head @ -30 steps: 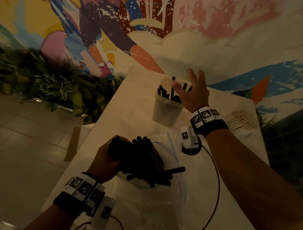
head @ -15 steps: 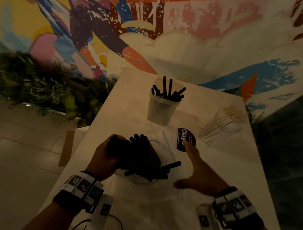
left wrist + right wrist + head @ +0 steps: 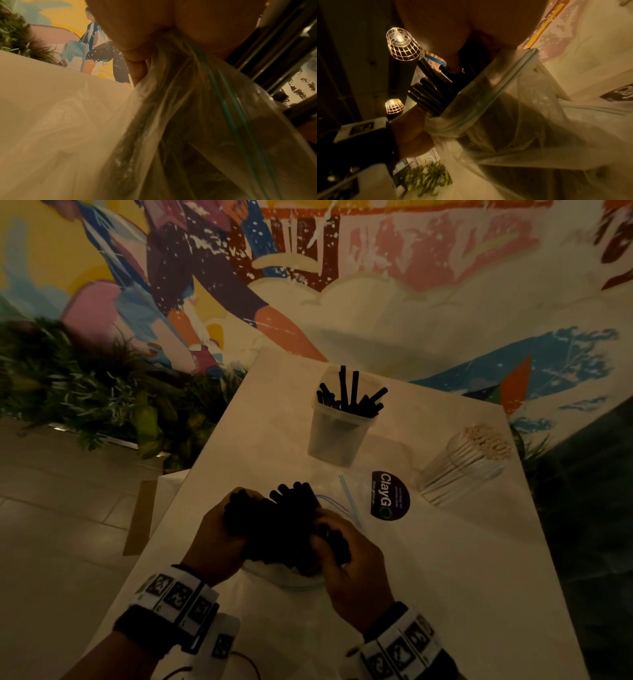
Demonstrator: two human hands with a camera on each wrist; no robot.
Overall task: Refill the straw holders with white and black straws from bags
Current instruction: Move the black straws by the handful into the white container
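Note:
A clear zip bag (image 3: 298,578) full of black straws (image 3: 277,525) lies near the table's front. My left hand (image 3: 222,529) grips the bag's gathered mouth with the straw bundle, seen close in the left wrist view as bunched plastic (image 3: 188,94). My right hand (image 3: 339,553) curls round several black straws (image 3: 428,92) sticking out of the bag (image 3: 513,121). A translucent holder (image 3: 337,433) with several black straws (image 3: 352,397) stands farther back. A clear holder of white straws (image 3: 469,460) leans at the right.
A round dark "ClayGo" sticker (image 3: 390,495) lies on the white table (image 3: 445,559) between the bag and the holders. A painted wall (image 3: 376,285) rises behind the table. Plants (image 3: 85,392) line the left. The floor (image 3: 51,508) drops off at the table's left edge.
My right hand came back from the black-straw holder, swept down over the table and now grips straws at the bag's mouth. The left hand kept its hold on the bag.

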